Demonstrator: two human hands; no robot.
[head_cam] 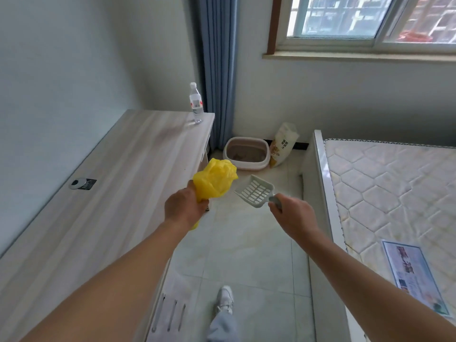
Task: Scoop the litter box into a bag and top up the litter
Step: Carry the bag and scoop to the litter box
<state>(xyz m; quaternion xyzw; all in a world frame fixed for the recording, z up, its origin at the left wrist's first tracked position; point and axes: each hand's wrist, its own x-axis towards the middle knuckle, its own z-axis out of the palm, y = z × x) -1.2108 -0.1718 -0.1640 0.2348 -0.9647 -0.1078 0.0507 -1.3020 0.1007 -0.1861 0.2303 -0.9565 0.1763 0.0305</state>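
A water bottle [196, 102] stood on the desk [123, 174] at left; the left hand [183, 208] gripped a bunched yellow bag [215, 180]; the right hand [291, 215] clasped the scoop [255, 191]; the litter box [246, 153] and litter sack [282, 144] sat on the floor at upper centre.

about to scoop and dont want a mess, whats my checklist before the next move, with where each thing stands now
1. The pale slotted plastic scoop is gripped by its handle in the right hand: ok.
2. The crumpled yellow plastic bag is in the left hand: ok.
3. Bag mouth open to take waste: not ok, it is bunched up.
4. The oval pink-and-white litter box is uncovered: ok.
5. Box within arm's reach: not ok, it sits well ahead.
6. The cream litter sack stands beside the box for topping up: ok; whether it is opened: cannot tell.
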